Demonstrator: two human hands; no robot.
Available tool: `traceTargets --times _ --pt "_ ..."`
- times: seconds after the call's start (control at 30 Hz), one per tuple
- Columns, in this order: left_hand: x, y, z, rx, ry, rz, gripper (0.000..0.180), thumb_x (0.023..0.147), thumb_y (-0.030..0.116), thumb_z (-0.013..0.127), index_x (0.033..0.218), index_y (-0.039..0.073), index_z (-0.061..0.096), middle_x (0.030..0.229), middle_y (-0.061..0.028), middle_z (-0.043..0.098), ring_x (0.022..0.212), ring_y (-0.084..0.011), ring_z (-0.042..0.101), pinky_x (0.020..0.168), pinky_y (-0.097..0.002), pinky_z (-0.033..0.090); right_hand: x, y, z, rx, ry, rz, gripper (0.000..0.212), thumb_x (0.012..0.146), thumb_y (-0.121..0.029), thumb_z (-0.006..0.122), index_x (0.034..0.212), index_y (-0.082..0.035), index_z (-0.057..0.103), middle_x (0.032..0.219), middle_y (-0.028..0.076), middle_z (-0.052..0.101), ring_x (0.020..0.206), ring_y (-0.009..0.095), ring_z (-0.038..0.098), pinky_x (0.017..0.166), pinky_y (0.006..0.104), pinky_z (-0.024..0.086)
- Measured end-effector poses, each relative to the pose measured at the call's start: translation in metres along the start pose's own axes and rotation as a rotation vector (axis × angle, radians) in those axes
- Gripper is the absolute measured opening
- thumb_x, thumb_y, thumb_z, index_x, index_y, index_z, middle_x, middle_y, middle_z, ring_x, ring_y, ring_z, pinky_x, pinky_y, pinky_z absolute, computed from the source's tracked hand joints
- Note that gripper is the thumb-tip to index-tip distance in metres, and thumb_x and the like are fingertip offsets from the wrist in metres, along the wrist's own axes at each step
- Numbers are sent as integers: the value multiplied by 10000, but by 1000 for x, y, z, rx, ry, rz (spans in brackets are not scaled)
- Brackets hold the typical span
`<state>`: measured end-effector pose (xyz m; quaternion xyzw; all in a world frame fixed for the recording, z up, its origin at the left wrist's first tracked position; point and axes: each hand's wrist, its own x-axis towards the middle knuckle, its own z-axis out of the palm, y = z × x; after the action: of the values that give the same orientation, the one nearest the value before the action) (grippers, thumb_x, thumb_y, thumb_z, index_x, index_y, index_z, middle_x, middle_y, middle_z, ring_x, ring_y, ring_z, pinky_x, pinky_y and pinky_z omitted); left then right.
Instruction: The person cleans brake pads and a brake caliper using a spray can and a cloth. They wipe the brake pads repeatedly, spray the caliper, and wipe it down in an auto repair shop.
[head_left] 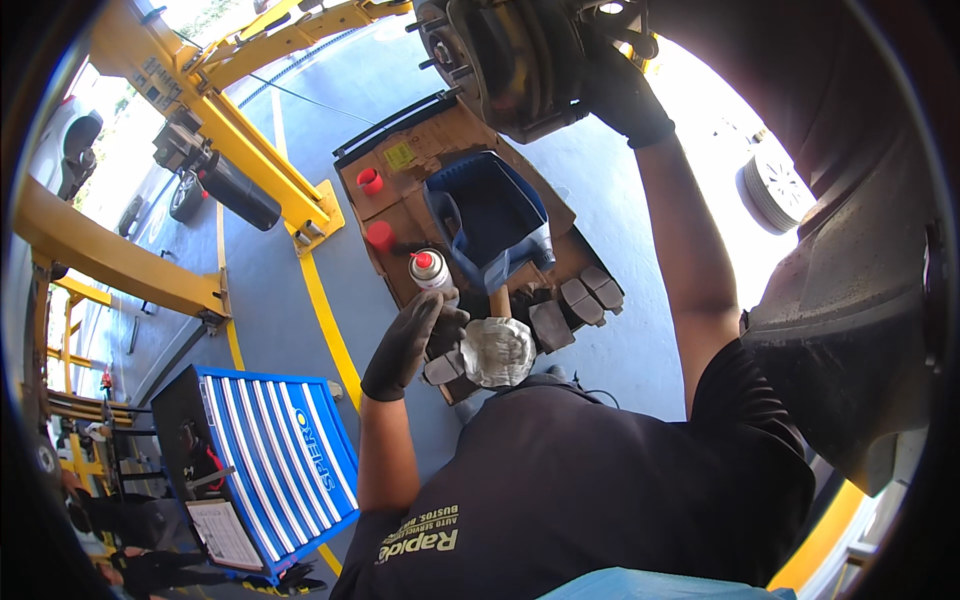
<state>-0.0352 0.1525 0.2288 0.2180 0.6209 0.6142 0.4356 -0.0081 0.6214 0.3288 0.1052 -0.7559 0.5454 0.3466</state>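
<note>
Black-gloved left hand (408,340) was closed around a spray can (431,270); right hand (618,90) gripped the brake assembly (510,60); overspray onto the pads (580,300) was judged possible.

Person in a dark short-sleeved work shirt with yellow-green lettering printed on the fabric, 2 black gloves — left hand (412,340) and right hand (620,92) — each cuff ending at the wrist, forearms bare below the sleeves
</note>
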Motion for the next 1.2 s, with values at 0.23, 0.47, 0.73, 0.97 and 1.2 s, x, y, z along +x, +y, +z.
traceTargets --times 0.23,0.47,0.73,0.97,1.2 --pt "40 67 31 129 -2 203 450 1163 397 514 1434 48 597 1170 -88 730 982 -153 724 876 -311 578 -1 10 -13 120 -33 24 410 1043 -57 688 1448 -16 633 1223 130 751 1093 227 770 852 347 669" --pt "195 150 10 789 617 1453 286 1120 160 562 1365 31 632 1254 -164 696 1108 -287 722 927 -381 608 -3 -34 7 -585 -13 -132 280 1053 -47 665 1326 -43 725 1205 105 751 1046 206 741 880 312 623" --pt "289 206 46 922 1132 1606 466 1040 148 662 1439 -50 528 1321 -262 640 1214 -448 613 1048 -552 501 -10 -27 10 -494 36 -195 364 1045 -3 652 1405 -38 696 1254 111 749 1079 200 738 927 310 619" --pt "276 205 70 943 1210 1767 497 1024 138 673 1437 -91 518 1306 -289 638 1189 -462 619 1021 -553 507 -19 -44 28 -670 76 -202 396 1015 32 675 1404 -41 700 1301 135 742 1133 240 745 964 336 623" --pt "266 209 71 799 1115 1719 499 1007 151 708 1414 -79 534 1306 -263 651 1166 -443 627 997 -540 514 -8 -31 52 801 133 95 488 1075 -156 620 1534 -30 514 1170 54 674 962 202 630 835 319 522"
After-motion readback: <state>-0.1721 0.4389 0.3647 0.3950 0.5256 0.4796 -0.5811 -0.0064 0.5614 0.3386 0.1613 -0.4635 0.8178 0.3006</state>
